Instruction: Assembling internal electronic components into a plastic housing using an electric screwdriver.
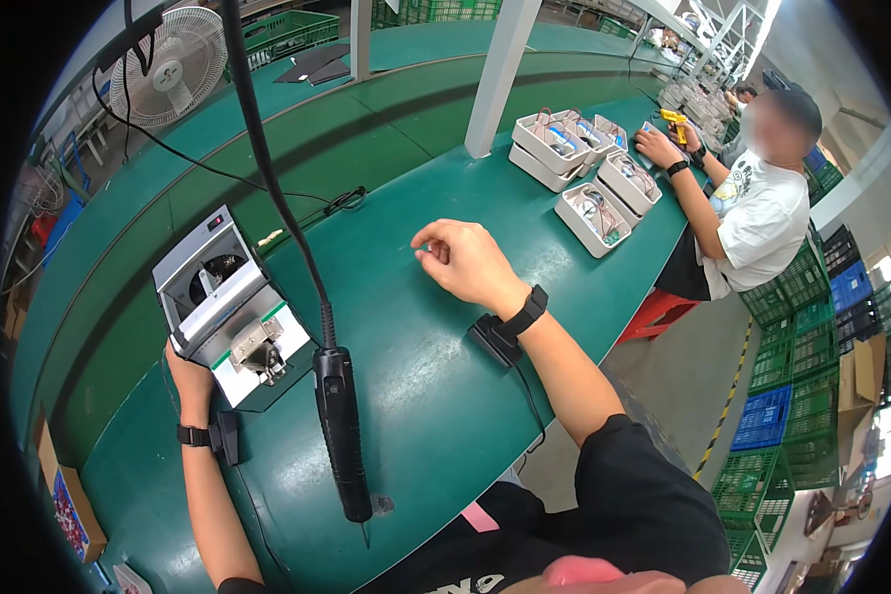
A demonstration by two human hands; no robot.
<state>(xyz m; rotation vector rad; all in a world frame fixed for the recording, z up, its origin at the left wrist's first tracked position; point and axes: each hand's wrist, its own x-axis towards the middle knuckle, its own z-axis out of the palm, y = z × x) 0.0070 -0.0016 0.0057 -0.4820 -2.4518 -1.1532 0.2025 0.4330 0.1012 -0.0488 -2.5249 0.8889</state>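
Note:
My left hand (190,381) is at the near left side of a grey box-shaped screw feeder (230,297); its fingers are hidden behind the machine. Over the green workbench, my right hand (468,262) is raised with curled fingers, thumb and index close together. Whatever may be between those fingertips is too small to make out. Between my hands hangs a black electric screwdriver (342,436), bit pointing down, on a thick black cable. Neither hand touches it. Each wrist wears a black band with a small dark wired box.
White plastic housings (594,218) with wires inside stand at the right of the green bench (436,396). Beyond them a co-worker (762,198) holds a yellow tool (674,117). A white post (500,79) rises from the bench; a carton of small parts (69,505) is at lower left.

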